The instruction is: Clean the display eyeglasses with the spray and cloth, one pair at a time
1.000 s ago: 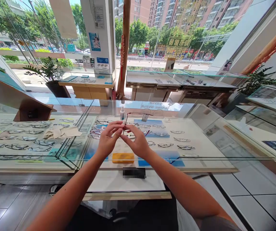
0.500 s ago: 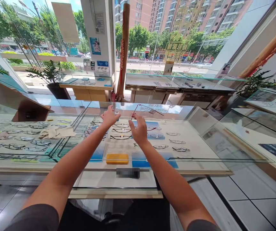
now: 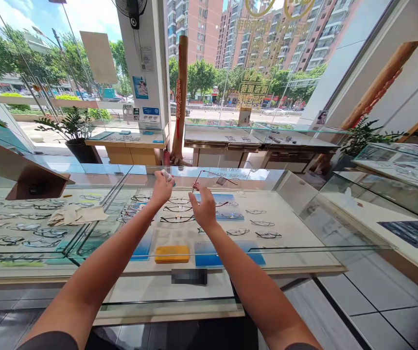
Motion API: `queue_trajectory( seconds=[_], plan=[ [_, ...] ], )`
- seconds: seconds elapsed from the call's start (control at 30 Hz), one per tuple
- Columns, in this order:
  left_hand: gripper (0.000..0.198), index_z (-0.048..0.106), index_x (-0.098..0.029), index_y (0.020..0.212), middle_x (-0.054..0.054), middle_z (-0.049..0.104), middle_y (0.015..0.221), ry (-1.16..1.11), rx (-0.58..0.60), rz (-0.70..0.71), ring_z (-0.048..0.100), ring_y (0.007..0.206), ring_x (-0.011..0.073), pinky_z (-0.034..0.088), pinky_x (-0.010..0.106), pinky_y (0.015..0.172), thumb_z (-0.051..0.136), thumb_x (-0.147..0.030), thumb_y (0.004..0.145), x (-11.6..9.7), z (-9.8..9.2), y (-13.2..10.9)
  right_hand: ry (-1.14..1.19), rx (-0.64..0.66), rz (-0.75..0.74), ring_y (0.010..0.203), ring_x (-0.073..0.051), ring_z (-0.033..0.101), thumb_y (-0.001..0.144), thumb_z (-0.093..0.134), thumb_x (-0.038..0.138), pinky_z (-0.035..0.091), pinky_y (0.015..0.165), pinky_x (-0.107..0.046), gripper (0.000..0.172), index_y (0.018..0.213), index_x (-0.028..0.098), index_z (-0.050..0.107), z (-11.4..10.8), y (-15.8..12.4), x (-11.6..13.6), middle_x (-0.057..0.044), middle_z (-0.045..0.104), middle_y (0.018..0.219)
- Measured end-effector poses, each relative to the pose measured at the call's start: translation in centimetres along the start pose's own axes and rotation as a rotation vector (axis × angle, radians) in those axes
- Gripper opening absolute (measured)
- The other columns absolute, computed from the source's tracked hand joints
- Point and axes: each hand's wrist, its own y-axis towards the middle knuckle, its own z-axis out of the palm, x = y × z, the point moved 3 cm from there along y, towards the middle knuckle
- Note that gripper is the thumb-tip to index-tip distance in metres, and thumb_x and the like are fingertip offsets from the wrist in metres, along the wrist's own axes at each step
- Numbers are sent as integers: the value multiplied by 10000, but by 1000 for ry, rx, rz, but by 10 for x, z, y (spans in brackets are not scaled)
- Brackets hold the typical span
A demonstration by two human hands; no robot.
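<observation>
My left hand [image 3: 162,190] is closed around a small white bottle [image 3: 166,175], which tilts over the far part of the glass counter top. The lower part of the bottle is hidden by my fingers. My right hand [image 3: 204,208] pinches a pair of thin, dark-red eyeglasses [image 3: 195,185] by the front, with a temple sticking up and away beyond the fingers. The fingers cover much of the glasses. Both hands are above the glass display case [image 3: 285,265], a short distance apart.
Under the glass lie rows of eyeglasses [image 3: 177,219], a yellow case [image 3: 171,254] and blue sheets [image 3: 227,255]. A beige cloth [image 3: 78,214] rests to the left, near a brown wooden stand [image 3: 36,182]. A pixelated dark item [image 3: 189,276] is at the near edge.
My left hand has taken hold of the small bottle, which stood on the counter before, and tilted it. My right hand keeps the eyeglasses in about the same place. The view has tipped up slightly.
</observation>
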Motion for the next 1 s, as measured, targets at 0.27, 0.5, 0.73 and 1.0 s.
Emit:
queue_trajectory(
  seconds=[0.27,0.5,0.73,1.0],
  plan=[
    [592,479,-285,1262,62,692,1244,-794,87,6,685,1144,231,653,386,847,820,-533,847,3,-50,-72,37,13,6,1222,-356,719,1100,587,470,578,1082,-566,410,1361,180,712,0,-5,13,-194,798,1302],
    [505,639,-218,940,-7,488,756,-1152,285,-210,475,674,156,370,242,502,765,-690,810,2,-77,-107,200,177,5,1177,-306,748,1100,629,487,595,1075,-529,409,1405,230,715,-2,-27,46,-141,811,1275],
    [835,450,-242,647,-31,305,584,-1157,551,-204,328,529,141,248,259,433,467,-1062,808,-12,-81,-121,449,361,123,1083,-254,760,1082,676,516,659,937,-441,379,1347,261,762,-8,-41,80,-110,835,1234],
    [694,624,-209,659,22,519,635,-741,235,-27,453,581,154,342,325,580,621,-879,839,-5,-72,-120,682,532,321,1114,-267,798,1017,734,648,678,959,-448,484,1300,262,801,-4,-43,84,-101,859,1185]
  ],
)
